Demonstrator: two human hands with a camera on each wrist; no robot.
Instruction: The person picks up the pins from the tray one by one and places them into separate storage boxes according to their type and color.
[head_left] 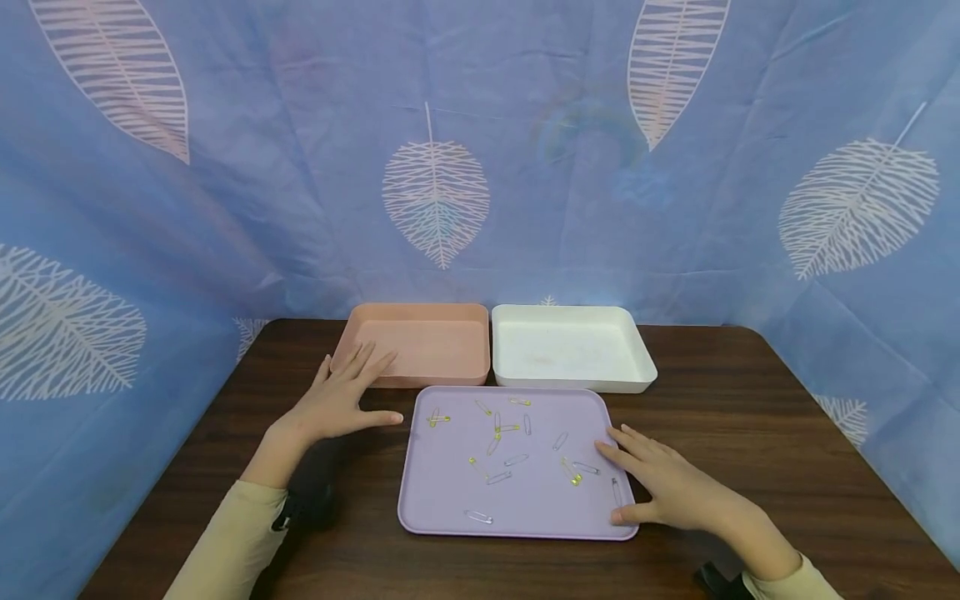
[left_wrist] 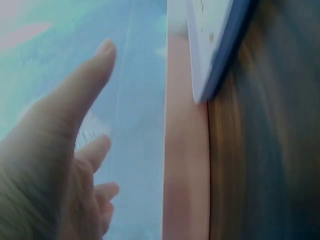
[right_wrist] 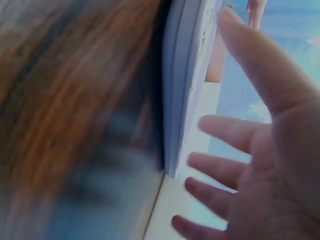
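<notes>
A lilac tray (head_left: 435, 504) lies on the table, with several safety pins scattered over it, some silver like the pin (head_left: 477, 517) near its front edge, others yellow like the pin (head_left: 520, 402) at the back. My left hand (head_left: 341, 404), fingers spread, is left of the lilac tray, its fingertips over the left side of a pink tray (head_left: 442, 354). Over the lilac tray's right edge hovers my right hand (head_left: 667, 483), fingers apart and holding nothing, near an upright-lying silver pin (head_left: 617, 492). In the wrist views both hands appear with extended fingers, nothing between them.
Behind the lilac tray, a white tray (head_left: 573, 350) stands beside the pink one. The dark wooden table (head_left: 750, 417) extends on both sides. A blue leaf-patterned cloth (head_left: 525, 208) hangs close behind the table and along its sides.
</notes>
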